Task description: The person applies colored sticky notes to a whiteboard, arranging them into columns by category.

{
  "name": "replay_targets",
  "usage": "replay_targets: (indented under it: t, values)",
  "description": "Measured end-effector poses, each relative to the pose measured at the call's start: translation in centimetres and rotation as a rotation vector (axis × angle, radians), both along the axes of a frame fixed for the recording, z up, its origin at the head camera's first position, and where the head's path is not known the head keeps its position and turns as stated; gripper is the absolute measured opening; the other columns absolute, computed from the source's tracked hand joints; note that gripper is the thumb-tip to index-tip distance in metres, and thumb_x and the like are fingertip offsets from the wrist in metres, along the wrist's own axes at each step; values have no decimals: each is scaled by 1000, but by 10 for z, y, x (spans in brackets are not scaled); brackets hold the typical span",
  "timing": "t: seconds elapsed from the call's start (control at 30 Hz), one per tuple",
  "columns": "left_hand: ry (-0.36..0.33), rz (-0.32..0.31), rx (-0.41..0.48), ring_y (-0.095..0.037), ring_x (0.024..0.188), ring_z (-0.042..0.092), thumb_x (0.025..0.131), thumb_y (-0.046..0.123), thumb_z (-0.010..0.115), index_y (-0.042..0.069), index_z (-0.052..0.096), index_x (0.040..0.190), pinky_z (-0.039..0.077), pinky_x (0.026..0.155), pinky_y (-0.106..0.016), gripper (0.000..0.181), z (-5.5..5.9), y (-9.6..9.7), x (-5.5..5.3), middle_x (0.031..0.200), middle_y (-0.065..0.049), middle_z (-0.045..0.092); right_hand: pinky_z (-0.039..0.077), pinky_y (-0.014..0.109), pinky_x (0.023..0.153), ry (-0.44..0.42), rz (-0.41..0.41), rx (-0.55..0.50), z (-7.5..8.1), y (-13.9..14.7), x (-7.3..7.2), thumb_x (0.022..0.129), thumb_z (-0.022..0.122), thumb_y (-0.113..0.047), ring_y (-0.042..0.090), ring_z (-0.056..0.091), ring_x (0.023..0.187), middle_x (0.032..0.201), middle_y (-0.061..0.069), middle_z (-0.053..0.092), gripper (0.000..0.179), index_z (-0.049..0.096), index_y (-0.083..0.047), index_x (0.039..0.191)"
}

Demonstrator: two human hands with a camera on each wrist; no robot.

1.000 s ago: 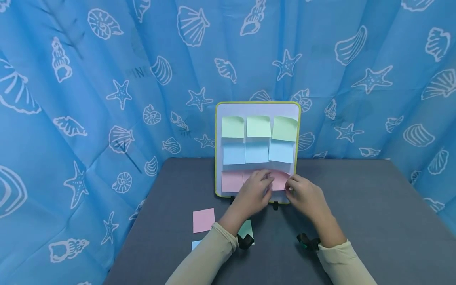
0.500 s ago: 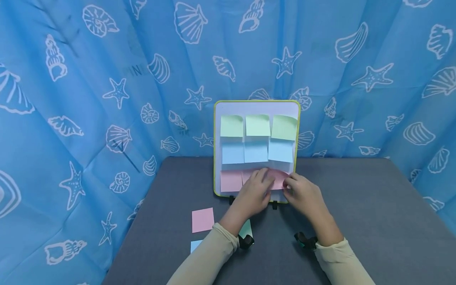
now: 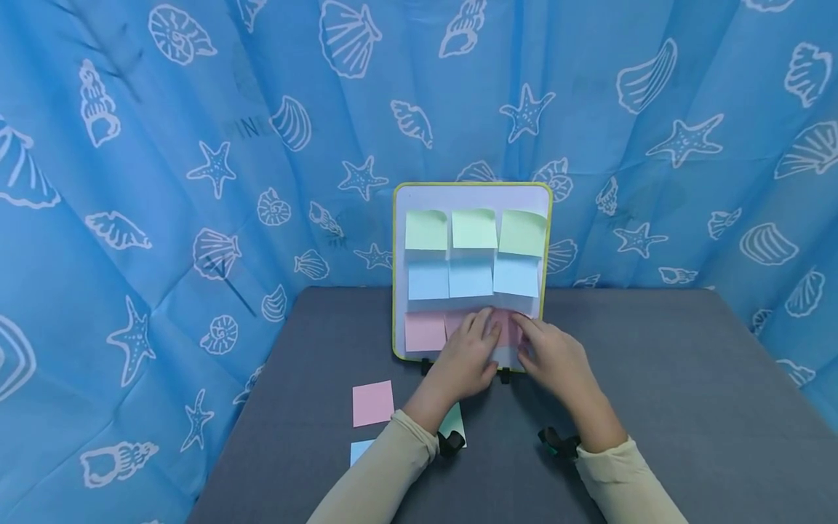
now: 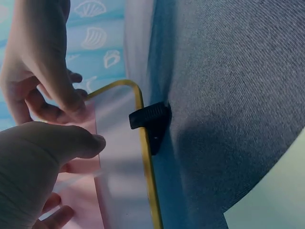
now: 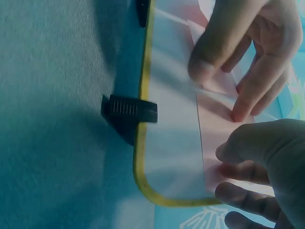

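Note:
A whiteboard [image 3: 471, 196] with a yellow rim stands upright on black clip feet [image 3: 505, 376]. It bears rows of green notes [image 3: 474, 229], blue notes [image 3: 470, 278] and pink notes [image 3: 425, 332]. My left hand [image 3: 461, 356] reaches over the middle of the pink row, its fingertips touching the paper and partly covering it. On the rightmost pink sticky note [image 5: 214, 129], the fingers of my right hand [image 3: 556, 360] press with little bend. In the left wrist view, the left thumb [image 4: 86, 143] lies near the note's lower edge.
On the grey table [image 3: 687, 407] lie a loose pink note [image 3: 373, 403], a blue note [image 3: 359, 451] and a green note [image 3: 453, 424], the last two partly behind the left arm. A blue shell-patterned curtain [image 3: 589, 145] hangs behind the board.
My right hand's fingertips have moved left, from the outer edge of the rightmost pink note onto its face. The left hand has stayed nearly still. The head view has shifted slightly.

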State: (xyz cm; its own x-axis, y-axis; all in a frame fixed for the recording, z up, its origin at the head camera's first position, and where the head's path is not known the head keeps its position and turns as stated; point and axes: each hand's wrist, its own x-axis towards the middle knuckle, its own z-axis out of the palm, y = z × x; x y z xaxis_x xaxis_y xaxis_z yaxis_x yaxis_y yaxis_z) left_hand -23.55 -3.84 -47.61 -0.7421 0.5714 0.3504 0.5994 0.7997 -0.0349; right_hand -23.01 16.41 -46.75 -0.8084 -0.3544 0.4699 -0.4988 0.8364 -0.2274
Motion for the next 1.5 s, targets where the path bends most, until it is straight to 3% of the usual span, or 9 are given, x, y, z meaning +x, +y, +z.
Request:
replay_targets:
  t: [0.33, 0.6, 0.73, 1.0, 1.27, 1.5]
  values:
    - [-23, 10, 2, -26, 144, 46, 96, 37, 76, 8, 49, 159, 48, 118, -40, 73, -1, 0, 4, 168, -14, 38, 56, 42, 60, -3, -2, 44, 0, -9, 3, 84, 87, -10, 24, 66, 74, 95, 11, 74, 73, 58, -7, 151]
    - [-19, 15, -16, -26, 145, 45, 96, 37, 75, 8, 51, 158, 47, 118, -40, 72, -2, 2, 4, 167, -14, 39, 61, 48, 67, -57, -23, 57, -1, -12, 2, 86, 87, -16, 30, 71, 85, 117, 16, 76, 75, 56, -10, 154]
    - [-9, 11, -24, -27, 144, 46, 96, 39, 75, 8, 50, 158, 47, 118, -41, 73, -4, 2, 3, 166, -14, 40, 58, 45, 63, -70, -41, 57, -4, -9, 0, 86, 87, -18, 27, 69, 80, 109, 14, 77, 76, 56, -11, 154]
    - [-8, 4, -18, -26, 142, 47, 96, 40, 75, 9, 53, 156, 49, 115, -41, 71, -9, 2, -1, 167, -14, 39, 42, 33, 51, -89, -106, 33, -2, 13, 3, 87, 84, -19, 16, 54, 64, 85, 7, 70, 68, 60, -16, 150]
    - [-24, 7, -23, -26, 145, 45, 97, 40, 75, 10, 50, 159, 49, 115, -41, 73, -7, 4, 0, 170, -13, 36, 35, 30, 49, -105, -151, 30, 3, 31, 6, 91, 80, -19, 14, 44, 58, 85, 8, 68, 64, 59, -16, 151]
    - [-5, 3, -11, -26, 145, 47, 97, 40, 75, 12, 56, 155, 50, 114, -42, 67, -8, 4, -2, 170, -14, 37, 34, 30, 49, -103, -135, 11, 1, 32, 4, 93, 78, -20, 13, 43, 58, 86, 8, 68, 63, 58, -12, 151]
